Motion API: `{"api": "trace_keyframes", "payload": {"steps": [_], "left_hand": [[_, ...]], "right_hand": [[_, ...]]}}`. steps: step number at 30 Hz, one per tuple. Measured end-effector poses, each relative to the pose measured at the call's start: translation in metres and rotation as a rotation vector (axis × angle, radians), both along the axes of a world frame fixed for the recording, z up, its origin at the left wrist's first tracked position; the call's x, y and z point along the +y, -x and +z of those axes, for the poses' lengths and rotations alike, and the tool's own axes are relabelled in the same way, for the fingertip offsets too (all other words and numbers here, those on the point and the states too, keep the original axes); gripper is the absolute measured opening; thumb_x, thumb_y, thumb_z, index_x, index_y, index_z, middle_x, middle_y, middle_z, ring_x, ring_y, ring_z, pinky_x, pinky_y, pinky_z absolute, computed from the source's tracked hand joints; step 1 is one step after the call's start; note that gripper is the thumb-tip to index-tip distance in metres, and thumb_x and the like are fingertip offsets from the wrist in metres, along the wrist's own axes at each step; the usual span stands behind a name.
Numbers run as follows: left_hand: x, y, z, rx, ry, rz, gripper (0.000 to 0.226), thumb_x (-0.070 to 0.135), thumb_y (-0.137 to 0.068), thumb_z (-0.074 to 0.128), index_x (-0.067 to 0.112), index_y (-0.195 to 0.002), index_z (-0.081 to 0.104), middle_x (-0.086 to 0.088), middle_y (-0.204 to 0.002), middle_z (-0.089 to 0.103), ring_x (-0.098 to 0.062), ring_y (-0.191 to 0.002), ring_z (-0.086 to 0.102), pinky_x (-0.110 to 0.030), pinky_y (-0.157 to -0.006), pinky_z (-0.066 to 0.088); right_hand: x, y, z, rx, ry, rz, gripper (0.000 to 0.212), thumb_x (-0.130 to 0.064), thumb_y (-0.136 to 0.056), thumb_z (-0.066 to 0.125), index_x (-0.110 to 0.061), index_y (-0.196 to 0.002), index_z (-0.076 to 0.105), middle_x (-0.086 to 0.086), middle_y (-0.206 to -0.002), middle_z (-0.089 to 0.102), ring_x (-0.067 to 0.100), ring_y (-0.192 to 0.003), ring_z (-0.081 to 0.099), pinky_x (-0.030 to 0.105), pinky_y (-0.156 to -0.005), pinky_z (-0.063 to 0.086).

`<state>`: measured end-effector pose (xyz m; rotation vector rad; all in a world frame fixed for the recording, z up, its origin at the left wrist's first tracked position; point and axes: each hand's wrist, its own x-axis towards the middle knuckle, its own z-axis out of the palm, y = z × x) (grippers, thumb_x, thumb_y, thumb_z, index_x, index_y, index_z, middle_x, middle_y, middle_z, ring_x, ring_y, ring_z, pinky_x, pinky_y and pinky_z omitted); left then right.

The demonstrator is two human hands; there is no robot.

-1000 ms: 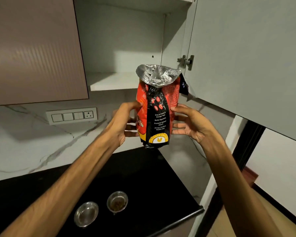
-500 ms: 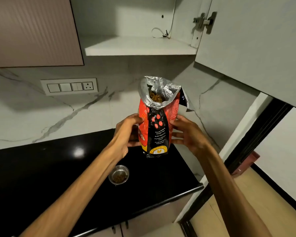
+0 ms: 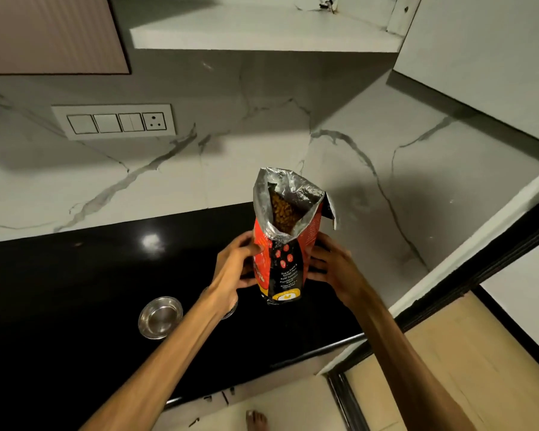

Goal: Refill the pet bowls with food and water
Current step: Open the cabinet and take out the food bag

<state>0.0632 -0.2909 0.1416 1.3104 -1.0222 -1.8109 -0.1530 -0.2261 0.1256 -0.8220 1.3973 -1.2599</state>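
I hold a red and black pet food bag (image 3: pixel 285 262) upright above the black counter (image 3: pixel 75 284), its foil top open with brown kibble showing inside. My left hand (image 3: pixel 235 269) grips its left side and my right hand (image 3: pixel 330 265) grips its right side. An empty steel bowl (image 3: pixel 160 317) sits on the counter to the lower left of the bag. A second bowl (image 3: pixel 231 310) lies almost wholly hidden under my left wrist; only a sliver of its rim shows.
A marble backsplash with a switch panel (image 3: pixel 114 121) rises behind the counter. An open wall cabinet shelf (image 3: pixel 262 32) hangs above, with its open door (image 3: pixel 479 42) at the upper right. The counter's front edge runs near my forearms; a bare foot (image 3: pixel 255 419) stands on the floor below.
The bag has come down from cabinet height to just above the counter, still held in both hands. The view tilted down, and the empty bowl is back in sight.
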Motion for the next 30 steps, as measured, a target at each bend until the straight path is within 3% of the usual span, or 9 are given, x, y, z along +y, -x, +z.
{"api": "trace_keyframes", "payload": {"steps": [3,6,11,17,22,30], "left_hand": [[-0.001,0.003,-0.023,0.011,-0.017,-0.007,0.041,0.015,-0.086,0.066,0.039,-0.118,0.073,-0.001,-0.109,0.079,-0.024,-0.106,0.073,-0.049,-0.088,0.060],[-0.005,0.008,-0.050,0.010,-0.029,-0.013,0.044,0.008,-0.085,0.064,0.041,-0.114,0.074,-0.002,-0.107,0.079,-0.025,-0.108,0.073,-0.051,-0.093,0.059],[-0.008,0.011,-0.088,0.019,-0.047,-0.020,0.048,0.007,-0.085,0.064,0.036,-0.124,0.069,-0.003,-0.118,0.077,-0.026,-0.114,0.071,-0.046,-0.088,0.059],[-0.011,0.011,-0.124,0.059,-0.115,0.028,0.054,0.000,-0.088,0.063,0.027,-0.135,0.064,-0.005,-0.123,0.075,-0.021,-0.108,0.074,-0.037,-0.078,0.061],[-0.016,0.012,-0.141,0.084,-0.163,0.037,0.058,-0.004,-0.084,0.065,0.028,-0.133,0.065,-0.002,-0.124,0.075,-0.024,-0.113,0.071,-0.045,-0.086,0.060],[-0.017,0.016,-0.161,0.089,-0.216,0.068,0.057,-0.003,-0.079,0.070,0.031,-0.124,0.069,-0.001,-0.120,0.076,-0.025,-0.114,0.069,-0.052,-0.095,0.058]], "right_hand": [[-0.002,0.003,-0.028,0.002,-0.020,0.012,0.034,-0.019,-0.097,0.063,-0.029,-0.129,0.068,0.009,-0.127,0.074,0.033,-0.118,0.070,0.059,-0.102,0.055],[-0.007,0.007,-0.058,-0.018,-0.043,0.016,0.049,-0.030,-0.086,0.069,-0.027,-0.135,0.065,0.010,-0.131,0.071,0.034,-0.123,0.067,0.061,-0.104,0.052],[-0.011,0.012,-0.100,-0.064,-0.108,0.008,0.057,-0.016,-0.086,0.070,-0.024,-0.141,0.060,0.010,-0.134,0.070,0.032,-0.124,0.066,0.059,-0.107,0.051],[-0.017,0.016,-0.130,-0.077,-0.162,0.028,0.069,-0.016,-0.086,0.074,-0.020,-0.151,0.050,0.012,-0.141,0.065,0.035,-0.130,0.063,0.057,-0.106,0.052],[-0.022,0.022,-0.150,-0.073,-0.201,0.038,0.063,-0.001,-0.093,0.066,-0.019,-0.152,0.049,0.011,-0.141,0.065,0.034,-0.130,0.063,0.057,-0.107,0.052],[-0.026,0.026,-0.168,-0.100,-0.237,0.017,0.065,0.007,-0.094,0.062,-0.015,-0.153,0.046,0.007,-0.141,0.066,0.030,-0.127,0.065,0.057,-0.107,0.052]]}}
